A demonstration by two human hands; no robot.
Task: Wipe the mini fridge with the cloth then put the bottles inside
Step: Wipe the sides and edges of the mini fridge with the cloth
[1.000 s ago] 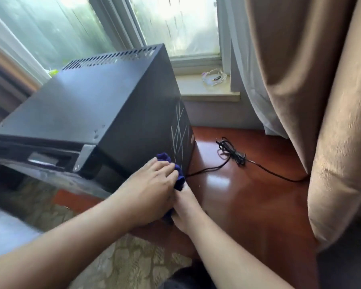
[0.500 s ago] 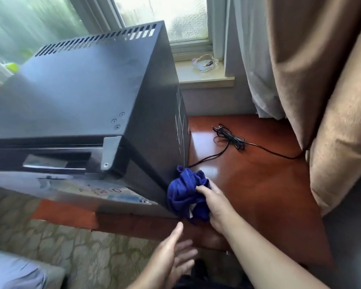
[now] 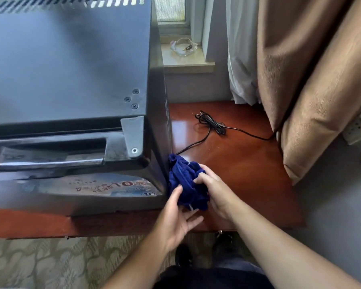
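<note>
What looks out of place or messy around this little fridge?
Only the black cable: it lies in a loose tangle on the wooden top beside the mini fridge. The blue cloth is bunched between the left hand and right hand.

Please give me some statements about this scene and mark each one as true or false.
1. The right hand grips the blue cloth. True.
2. The cloth lies on top of the mini fridge. False: it is at the fridge's lower right front corner.
3. A black cord lies on the wooden surface. True.
4. The left hand is away from the cloth. False: its thumb rests on it.
</note>
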